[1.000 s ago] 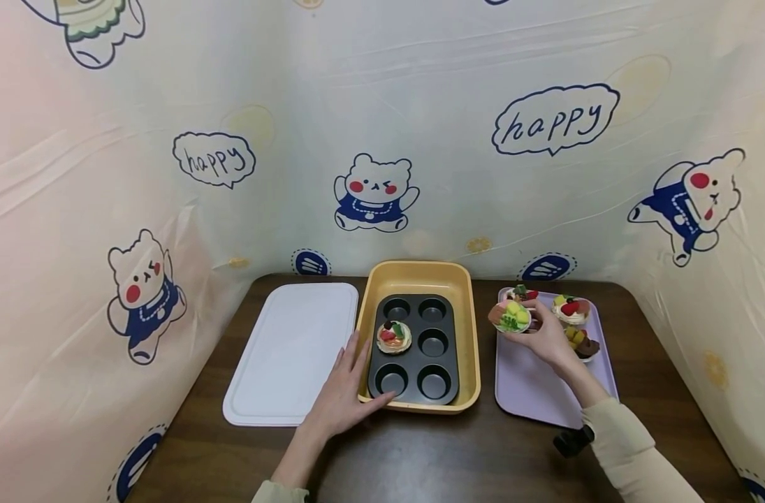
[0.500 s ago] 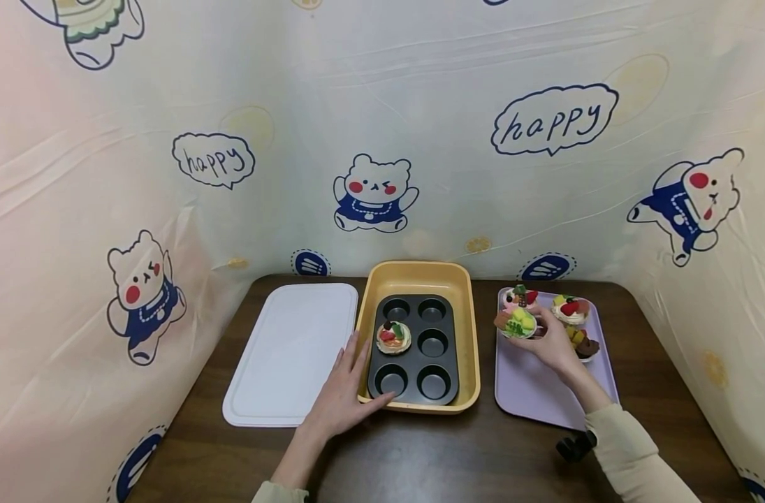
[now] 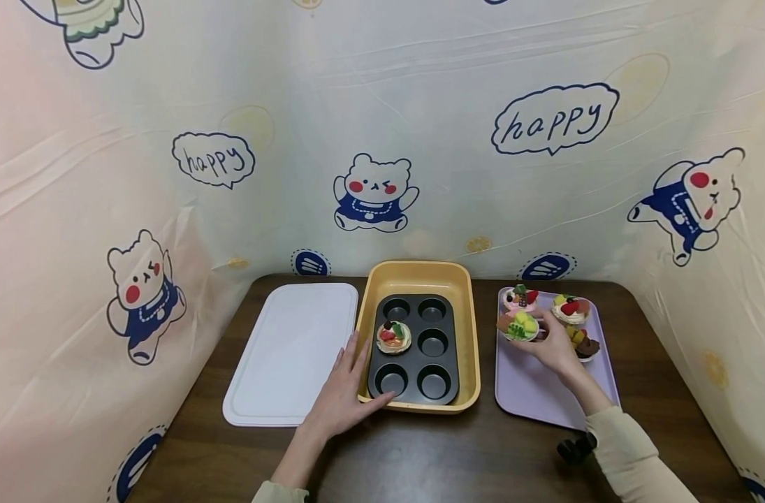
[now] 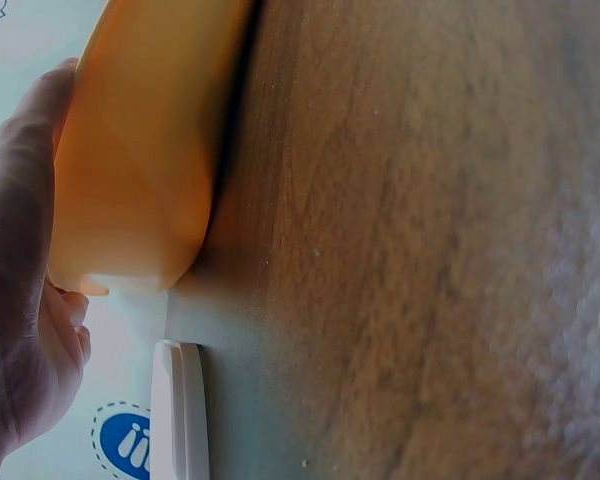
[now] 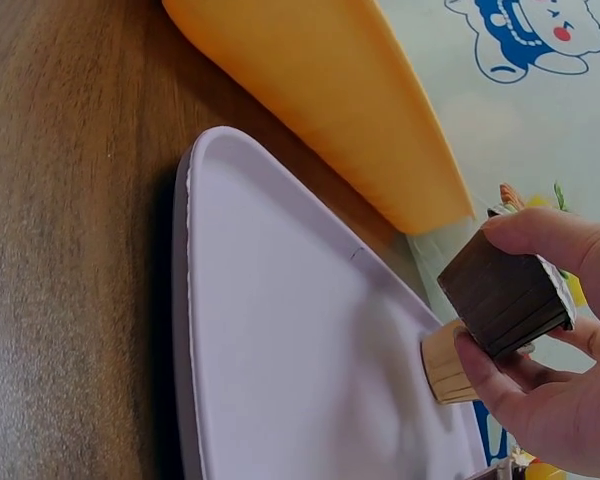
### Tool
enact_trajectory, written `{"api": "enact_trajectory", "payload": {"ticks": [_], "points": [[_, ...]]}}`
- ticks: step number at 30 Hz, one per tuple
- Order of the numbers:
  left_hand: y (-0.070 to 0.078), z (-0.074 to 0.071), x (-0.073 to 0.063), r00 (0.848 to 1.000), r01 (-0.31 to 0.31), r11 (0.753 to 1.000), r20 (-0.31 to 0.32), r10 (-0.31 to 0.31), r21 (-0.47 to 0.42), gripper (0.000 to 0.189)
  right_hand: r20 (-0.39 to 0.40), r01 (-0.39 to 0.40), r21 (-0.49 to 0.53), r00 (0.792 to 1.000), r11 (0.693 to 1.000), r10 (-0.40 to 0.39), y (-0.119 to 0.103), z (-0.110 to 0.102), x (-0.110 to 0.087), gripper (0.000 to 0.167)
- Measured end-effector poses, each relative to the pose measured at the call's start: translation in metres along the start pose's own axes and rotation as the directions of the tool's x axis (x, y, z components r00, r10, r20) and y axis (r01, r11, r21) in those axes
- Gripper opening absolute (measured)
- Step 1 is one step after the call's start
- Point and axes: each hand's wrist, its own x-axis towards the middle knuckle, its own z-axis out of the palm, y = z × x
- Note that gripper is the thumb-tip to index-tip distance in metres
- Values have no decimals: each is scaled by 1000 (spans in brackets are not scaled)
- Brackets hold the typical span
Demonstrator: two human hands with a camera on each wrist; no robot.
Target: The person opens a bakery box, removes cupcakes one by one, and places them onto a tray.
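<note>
My right hand (image 3: 553, 344) pinches a cupcake (image 3: 519, 326) topped with yellow and green pieces, held over the lilac tray (image 3: 536, 391). In the right wrist view its dark pleated cup (image 5: 505, 290) sits tilted between thumb and fingers, above the tray. Just behind it stands a pink-cream cupcake (image 3: 520, 299). My left hand (image 3: 339, 398) rests at the front left corner of the yellow baking pan (image 3: 420, 277), fingers spread along its rim. Inside the pan lies a dark muffin tin (image 3: 413, 374), with a fruit-topped cupcake (image 3: 393, 338) in its middle left cup.
On the tray's right side stand a white-cream cupcake (image 3: 571, 310) and a chocolate cupcake (image 3: 585, 345). A white board (image 3: 290, 353) lies left of the pan. Printed cloth (image 3: 382, 105) surrounds the wooden table (image 3: 420, 461) at the back and sides.
The held cupcake has moved slightly right and toward the person with my right hand, uncovering more of the pink-cream cupcake behind. My left hand has stayed on the pan.
</note>
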Motion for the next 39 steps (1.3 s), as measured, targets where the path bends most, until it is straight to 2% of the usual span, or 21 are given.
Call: {"api": "enact_trajectory", "payload": {"ticks": [9,23,39], "points": [[1,0,0,1000,12,1000,8,-12,0,120,-6,0,-16,1000,1000,0,9,3,1,65],[1,0,0,1000,10,1000,0,-10,-3,121,21,-60,-42,998,997,60,15,2,0,68],[1,0,0,1000,6,1000,-5,-6,-7,121,8,10,-71,1000,997,-9,27,13,2,69]]}}
